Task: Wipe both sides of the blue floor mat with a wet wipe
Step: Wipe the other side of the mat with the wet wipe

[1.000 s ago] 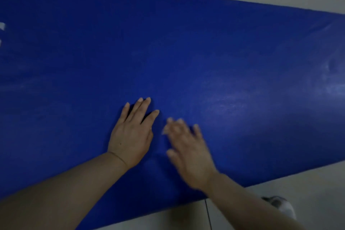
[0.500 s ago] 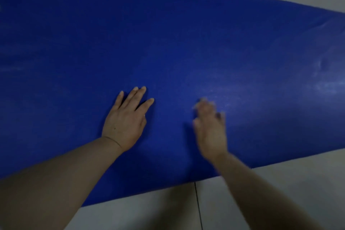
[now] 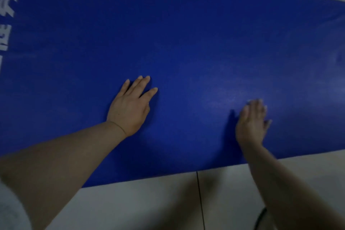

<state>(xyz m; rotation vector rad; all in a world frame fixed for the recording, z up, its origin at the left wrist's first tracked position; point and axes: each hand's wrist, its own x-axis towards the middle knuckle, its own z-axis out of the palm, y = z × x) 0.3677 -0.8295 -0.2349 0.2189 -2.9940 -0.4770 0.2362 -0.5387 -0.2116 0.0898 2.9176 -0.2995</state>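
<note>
The blue floor mat (image 3: pixel 186 33) lies flat on a pale tiled floor and fills most of the head view. My left hand (image 3: pixel 130 108) rests palm down on it near the front edge, fingers straight and slightly spread. My right hand (image 3: pixel 252 123) presses flat on the mat further right and is blurred by motion. Thin pale slivers of what looks like the wet wipe (image 3: pixel 249 101) peek out past its fingertips; the rest is hidden under the palm. A faint damp sheen streaks the mat to the right of that hand.
White printed characters (image 3: pixel 7 24) mark the mat at the far left. Pale floor tiles (image 3: pixel 149 207) with a dark joint line run along the mat's front edge. A dark cable (image 3: pixel 260 218) curves at the bottom right. A light sleeve (image 3: pixel 11 211) shows at the bottom left.
My right hand has slid to the right across the mat, away from the left hand. The left hand has stayed pressed in place.
</note>
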